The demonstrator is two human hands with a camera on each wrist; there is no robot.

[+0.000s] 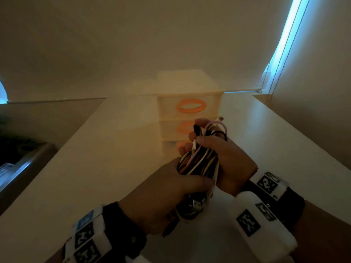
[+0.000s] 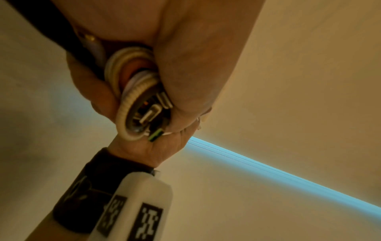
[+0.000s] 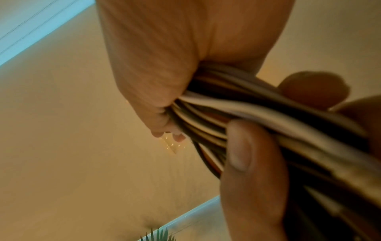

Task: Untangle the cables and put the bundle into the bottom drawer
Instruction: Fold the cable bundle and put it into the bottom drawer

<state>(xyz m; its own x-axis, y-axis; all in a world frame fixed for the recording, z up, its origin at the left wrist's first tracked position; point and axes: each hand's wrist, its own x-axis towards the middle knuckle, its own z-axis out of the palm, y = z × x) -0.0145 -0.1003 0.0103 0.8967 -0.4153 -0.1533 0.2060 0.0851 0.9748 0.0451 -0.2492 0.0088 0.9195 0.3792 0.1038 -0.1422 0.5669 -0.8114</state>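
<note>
A thick bundle of cables [image 1: 199, 160], black, white, orange and pink, is held above the white table [image 1: 95, 177]. My left hand [image 1: 171, 190] grips its near end, where USB plugs [image 1: 197, 205] stick out. My right hand [image 1: 224, 158] grips the far part, fingers curled round the strands. The left wrist view shows the looped cable ends [image 2: 132, 101] and plugs inside my fist. In the right wrist view the strands [image 3: 237, 114] run between fingers and thumb [image 3: 243, 154]. Behind stands a cream drawer unit [image 1: 189, 111] with orange handles; its bottom drawer is mostly hidden by my hands.
A window blind with a bead cord [image 1: 281, 54] hangs at the back right. A dark ledge or sill [image 1: 22, 164] lies to the left of the table. Wall [image 1: 313, 120] borders the table on the right.
</note>
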